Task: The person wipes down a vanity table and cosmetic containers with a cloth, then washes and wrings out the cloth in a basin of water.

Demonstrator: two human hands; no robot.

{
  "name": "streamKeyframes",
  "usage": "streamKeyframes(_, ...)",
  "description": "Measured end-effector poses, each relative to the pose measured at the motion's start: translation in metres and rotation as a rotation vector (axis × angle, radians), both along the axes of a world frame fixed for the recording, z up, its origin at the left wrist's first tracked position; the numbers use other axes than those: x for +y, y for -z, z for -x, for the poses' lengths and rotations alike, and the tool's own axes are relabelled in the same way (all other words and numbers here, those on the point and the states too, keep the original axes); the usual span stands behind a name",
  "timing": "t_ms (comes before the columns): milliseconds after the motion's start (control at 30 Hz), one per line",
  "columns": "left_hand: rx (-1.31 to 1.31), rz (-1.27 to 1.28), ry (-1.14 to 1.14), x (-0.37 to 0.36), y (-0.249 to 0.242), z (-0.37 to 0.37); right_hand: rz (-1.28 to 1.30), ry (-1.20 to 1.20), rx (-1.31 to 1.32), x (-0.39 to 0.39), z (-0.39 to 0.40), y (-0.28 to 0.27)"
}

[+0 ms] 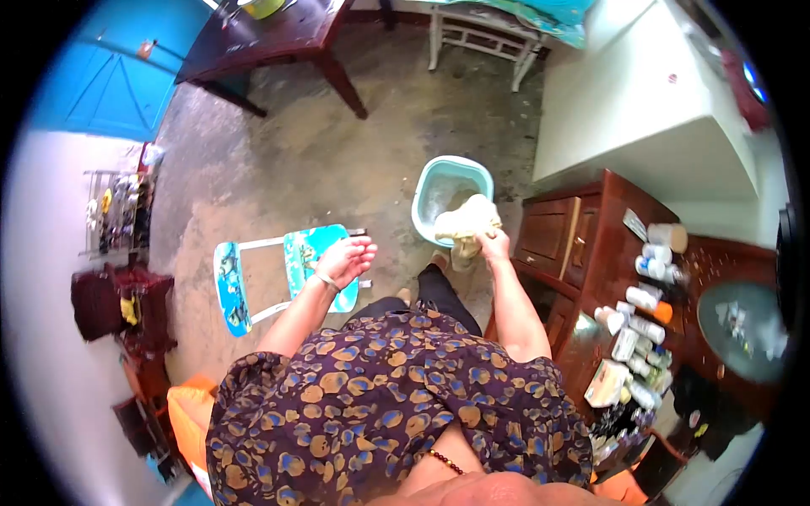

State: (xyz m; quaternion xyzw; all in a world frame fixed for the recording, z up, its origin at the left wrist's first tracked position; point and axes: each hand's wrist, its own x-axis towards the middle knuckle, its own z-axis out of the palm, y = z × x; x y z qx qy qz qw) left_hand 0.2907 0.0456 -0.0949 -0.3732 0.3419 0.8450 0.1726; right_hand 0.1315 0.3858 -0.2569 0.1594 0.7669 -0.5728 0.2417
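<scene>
A pale yellowish cloth (pixel 469 218) hangs bunched from my right hand (pixel 493 245), whose fingers are closed on it. The cloth is over the near right part of a light blue basin (pixel 419 196) that stands on the floor with what looks like water in it. My left hand (pixel 348 260) is held palm up with its fingers apart and slightly curled, and nothing lies in it. Below that hand is a small folding chair (pixel 229 282) with a blue patterned seat and backrest.
At the right stands a dark red wooden cabinet (pixel 547 232) with many bottles (pixel 646 329) on top. A dark wooden table (pixel 270 38) is at the upper left, a white-legged table (pixel 485 40) at the top. Shoe rack (pixel 114 211) at the left wall.
</scene>
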Motion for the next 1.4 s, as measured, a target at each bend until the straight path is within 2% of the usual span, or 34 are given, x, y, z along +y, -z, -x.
streamKeyframes(67, 0.097, -0.175, -0.077, -0.003, 0.008, 0.017, 0.062, 0.001, -0.021, -0.018, 0.018, 0.031)
streamKeyframes(100, 0.112, -0.221, -0.121, 0.002, 0.0, 0.03, 0.143, -0.019, -0.109, -0.023, 0.026, 0.034)
streamKeyframes(133, 0.166, -0.392, -0.181, 0.001, 0.003, 0.041, 0.217, -0.034, -0.195, -0.029, 0.034, 0.027)
streamKeyframes(167, 0.165, -0.397, -0.224, 0.002, -0.003, 0.05, 0.181, -0.066, -0.277, -0.039, 0.043, 0.006)
streamKeyframes(233, 0.153, -0.395, -0.286, 0.001, -0.014, 0.068, 0.177, -0.111, -0.325, -0.042, 0.048, 0.002)
streamKeyframes(400, 0.208, -0.389, -0.298, -0.031, -0.004, 0.103, 0.166, -0.132, -0.437, -0.022, 0.05, 0.026)
streamKeyframes(433, 0.31, -0.316, -0.266, -0.039, 0.002, 0.11, 0.111, -0.208, -0.457, -0.015, 0.054, 0.022)
streamKeyframes(467, 0.235, -0.19, -0.241, -0.05, -0.004, 0.122, 0.102, -0.204, -0.478, -0.007, 0.053, 0.04)
streamKeyframes(600, 0.189, 0.04, -0.186, -0.123, 0.002, 0.187, 0.031, -0.154, -0.52, 0.003, 0.064, 0.028)
streamKeyframes(700, 0.157, 0.359, -0.124, -0.206, 0.0, 0.268, -0.119, -0.143, -0.387, 0.017, 0.073, 0.039)
streamKeyframes(767, 0.158, 0.583, -0.204, -0.259, 0.011, 0.329, -0.185, -0.028, -0.277, 0.012, 0.073, 0.026)
streamKeyframes(867, 0.227, 0.912, -0.166, -0.342, 0.045, 0.414, -0.218, 0.022, -0.373, 0.0, 0.076, 0.015)
streamKeyframes(900, 0.216, 0.913, -0.215, -0.359, 0.046, 0.437, -0.253, 0.0, -0.499, -0.003, 0.079, 0.019)
streamKeyframes(967, 0.186, 0.913, -0.311, -0.379, 0.049, 0.474, -0.328, -0.072, -0.548, -0.013, 0.077, 0.033)
streamKeyframes(1133, 0.165, 1.255, -0.264, -0.431, 0.074, 0.521, -0.322, -0.192, -0.529, -0.063, 0.09, 0.048)
streamKeyframes(1200, 0.214, 1.168, -0.26, -0.452, 0.076, 0.538, -0.296, -0.257, -0.494, -0.083, 0.105, 0.046)
streamKeyframes(1233, 0.307, 1.115, -0.369, -0.458, 0.076, 0.546, -0.291, -0.332, -0.412, -0.073, 0.103, 0.072)
streamKeyframes(1267, 0.29, 1.205, -0.527, -0.451, 0.066, 0.551, -0.289, -0.334, -0.408, -0.074, 0.111, 0.073)
streamKeyframes(1333, 0.244, 1.748, -0.493, -0.474, 0.117, 0.555, -0.281, -0.336, -0.403, -0.078, 0.126, 0.075)
streamKeyframes(1367, 0.322, 1.62, -0.451, -0.438, 0.099, 0.542, -0.293, -0.376, -0.3, -0.07, 0.126, 0.092)
streamKeyframes(1400, 0.432, 1.514, -0.445, -0.395, 0.091, 0.53, -0.287, -0.374, -0.306, -0.062, 0.127, 0.102)
